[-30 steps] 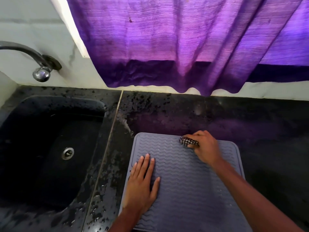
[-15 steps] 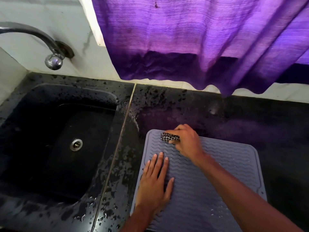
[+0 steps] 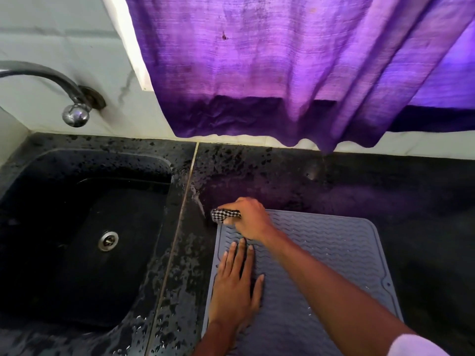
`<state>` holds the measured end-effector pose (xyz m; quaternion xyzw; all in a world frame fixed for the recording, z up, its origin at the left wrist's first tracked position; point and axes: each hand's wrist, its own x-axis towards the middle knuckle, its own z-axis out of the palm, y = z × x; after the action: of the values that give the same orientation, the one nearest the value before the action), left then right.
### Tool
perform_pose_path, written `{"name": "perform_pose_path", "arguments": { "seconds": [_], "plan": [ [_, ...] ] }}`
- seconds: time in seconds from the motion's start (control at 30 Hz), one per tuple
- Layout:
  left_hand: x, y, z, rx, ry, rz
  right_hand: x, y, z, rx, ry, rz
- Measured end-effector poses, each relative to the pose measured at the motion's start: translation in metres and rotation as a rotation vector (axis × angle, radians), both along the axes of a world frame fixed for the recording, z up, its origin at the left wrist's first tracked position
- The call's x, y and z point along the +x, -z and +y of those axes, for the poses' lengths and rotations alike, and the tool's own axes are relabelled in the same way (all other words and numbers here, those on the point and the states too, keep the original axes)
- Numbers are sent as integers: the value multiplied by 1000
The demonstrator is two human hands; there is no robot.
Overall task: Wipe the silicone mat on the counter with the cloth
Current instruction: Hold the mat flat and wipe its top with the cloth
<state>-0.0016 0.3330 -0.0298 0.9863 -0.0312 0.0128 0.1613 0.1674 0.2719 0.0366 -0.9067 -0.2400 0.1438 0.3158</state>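
A grey silicone mat (image 3: 334,253) with a wavy ribbed pattern lies flat on the black counter, right of the sink. My right hand (image 3: 250,219) is closed around a small black-and-white checked cloth (image 3: 225,215) and presses it on the mat's far left corner. The cloth sticks out to the left of my fingers, partly over the mat's edge. My left hand (image 3: 236,286) lies flat, fingers spread, on the mat's left side, just below the right wrist. My right forearm crosses the mat diagonally and hides part of it.
A black sink (image 3: 77,240) with a metal drain (image 3: 108,240) sits to the left, under a curved metal tap (image 3: 51,80). The wet black counter (image 3: 385,181) runs behind and right of the mat. A purple curtain (image 3: 282,73) hangs over the back wall.
My right hand has slid the cloth leftward along the mat's far edge, from its middle to the far left corner. My left hand has stayed flat on the mat. The camera view shifted.
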Motion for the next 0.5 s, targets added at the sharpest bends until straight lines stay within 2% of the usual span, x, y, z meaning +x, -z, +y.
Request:
{"name": "perform_pose_path", "arguments": {
  "seconds": [0.07,0.17,0.27,0.4,0.5],
  "plan": [
    [0,0,1,7,-5,16,-5,-8,0,187,9,198],
    [0,1,2,0,-21,-4,-6,-14,-5,314,176,194],
    [1,2,1,-12,-31,-34,6,-9,-19,137,265,36],
    [2,5,1,-44,-50,-65,11,-6,-19,-200,191,-65],
    [2,7,-1,-51,-46,-77,2,1,-8,-277,156,-168]
  ]
}}
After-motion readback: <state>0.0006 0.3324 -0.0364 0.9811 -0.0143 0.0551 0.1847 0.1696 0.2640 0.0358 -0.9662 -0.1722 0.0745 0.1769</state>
